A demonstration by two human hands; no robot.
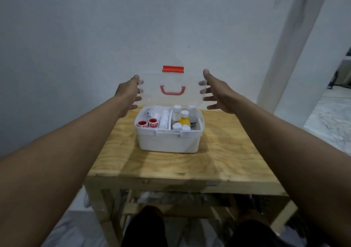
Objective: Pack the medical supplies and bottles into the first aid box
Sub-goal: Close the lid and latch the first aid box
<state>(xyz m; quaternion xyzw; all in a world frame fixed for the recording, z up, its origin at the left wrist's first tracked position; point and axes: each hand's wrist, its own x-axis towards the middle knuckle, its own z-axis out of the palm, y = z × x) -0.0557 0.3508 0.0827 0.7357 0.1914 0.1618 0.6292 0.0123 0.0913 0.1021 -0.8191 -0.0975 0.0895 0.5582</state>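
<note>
Now the white first aid box [169, 142] sits open near the back of the wooden counter [228, 157], its clear lid [171, 83] upright with a red latch [173, 69] on top. Both hands flank that lid, the left hand [126, 93] and the right hand [218, 93] with fingers [206, 90] spread along its side edges. Inside, tape rolls [148, 123] and bandages [164, 120] fill the left compartment, and bottles [184, 120] the right.
</note>
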